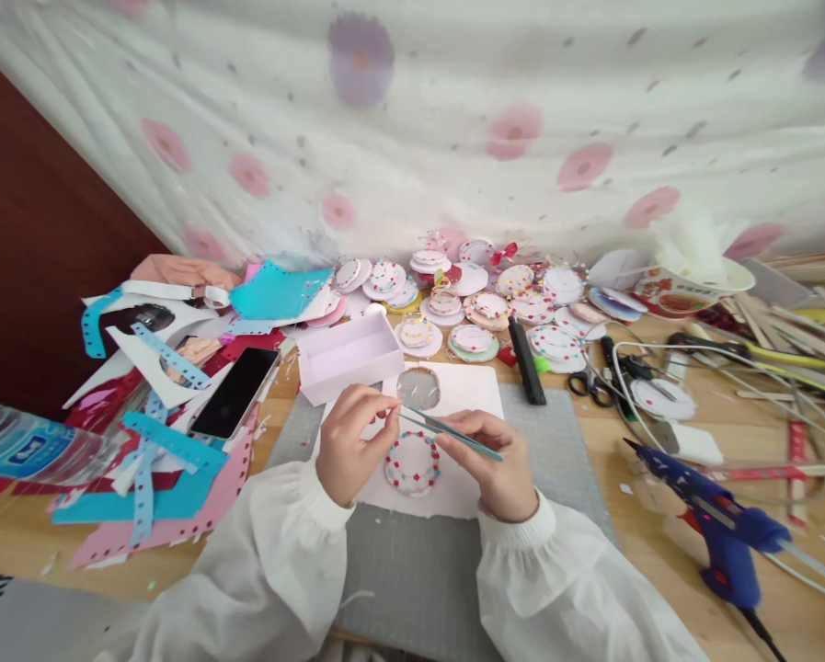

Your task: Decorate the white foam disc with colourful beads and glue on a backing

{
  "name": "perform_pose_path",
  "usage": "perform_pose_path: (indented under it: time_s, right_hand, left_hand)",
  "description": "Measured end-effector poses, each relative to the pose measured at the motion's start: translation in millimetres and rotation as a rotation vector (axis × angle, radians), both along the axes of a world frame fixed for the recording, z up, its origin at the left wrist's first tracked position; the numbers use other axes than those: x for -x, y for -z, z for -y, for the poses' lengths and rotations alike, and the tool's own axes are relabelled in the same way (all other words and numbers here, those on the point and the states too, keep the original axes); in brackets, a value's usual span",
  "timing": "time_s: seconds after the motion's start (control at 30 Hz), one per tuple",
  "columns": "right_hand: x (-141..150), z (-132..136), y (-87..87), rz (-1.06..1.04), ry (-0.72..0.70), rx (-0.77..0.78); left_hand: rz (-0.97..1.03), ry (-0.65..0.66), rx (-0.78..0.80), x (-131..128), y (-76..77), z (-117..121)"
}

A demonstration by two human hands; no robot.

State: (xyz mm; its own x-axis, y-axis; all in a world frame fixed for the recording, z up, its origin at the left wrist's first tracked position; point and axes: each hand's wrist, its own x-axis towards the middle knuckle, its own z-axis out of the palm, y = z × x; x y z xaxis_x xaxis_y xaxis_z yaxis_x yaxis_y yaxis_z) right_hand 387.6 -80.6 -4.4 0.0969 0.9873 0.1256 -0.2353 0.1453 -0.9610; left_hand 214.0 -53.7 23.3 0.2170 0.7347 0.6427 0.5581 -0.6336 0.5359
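Note:
My right hand (pixel 496 465) grips teal tweezers (pixel 446 430) whose tips point left toward my left hand (pixel 351 443). The fingers of my left hand are pinched together at the tweezer tips, on something too small to make out. Both hands hover over a white paper disc (pixel 413 462) ringed with small red and coloured beads. The disc lies on a white sheet (pixel 462 391) on a grey cutting mat (pixel 412 570). A clear round piece (pixel 418 388) lies just beyond the hands.
A white open box (pixel 349 355) stands behind the hands; a black phone (pixel 235 392) and paper scraps lie at left. Several finished beaded discs (pixel 472 303) fill the back. Scissors (pixel 590 384), a blue glue gun (pixel 719 529) and sticks lie at right, a water bottle (pixel 26 443) at far left.

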Motion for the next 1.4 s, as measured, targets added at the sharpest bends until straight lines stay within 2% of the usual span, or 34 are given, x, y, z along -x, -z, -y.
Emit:
perform_pose_path:
  time_s: [0.33, 0.53, 0.73, 0.8, 0.9, 1.0, 1.1, 1.13, 1.2, 1.4]
  right_hand:
    - [1, 0, -1.1, 0.087, 0.016, 0.02]
    - [2, -1, 4.2, 0.004, -0.027, 0.164]
    - [1, -3, 8.0, -0.165, -0.105, 0.295]
    - [-3, -5, 6.2, -0.288, -0.13, 0.334]
    - [-12, -10, 3.4, -0.487, -0.06, 0.356]
    - [-20, -16, 3.1, -0.628, 0.006, 0.382]
    - [-23, -19, 7.1, -0.744, -0.021, 0.475]
    - [-23, -20, 9.2, -0.777, -0.034, 0.504]
    - [-24, -21, 13.7, -0.832, -0.055, 0.541]
    - [-25, -23, 22.7, -0.876, -0.071, 0.59]
  left_hand:
    - [-0.229, -0.044, -0.205, 7, -0.7, -6]
    - [-0.331, -0.052, -0.289, 12, -4.7, -7]
    - [-0.405, -0.043, -0.336, 14, -1.6, -10]
    - [-0.383, -0.117, -0.348, 24, -3.7, -17]
    - [-0.295, -0.354, -0.392, 51, -17.4, -31]
    - [-0.275, -0.442, -0.313, 83, -37.8, -33]
    - [-0.287, -0.392, -0.266, 108, -49.4, -18]
    - [-0.295, -0.36, -0.245, 114, -49.9, -10]
    - [-0.327, -0.379, -0.163, 124, -47.0, 7]
    - [-0.373, -0.586, 0.177, 143, -35.5, 49]
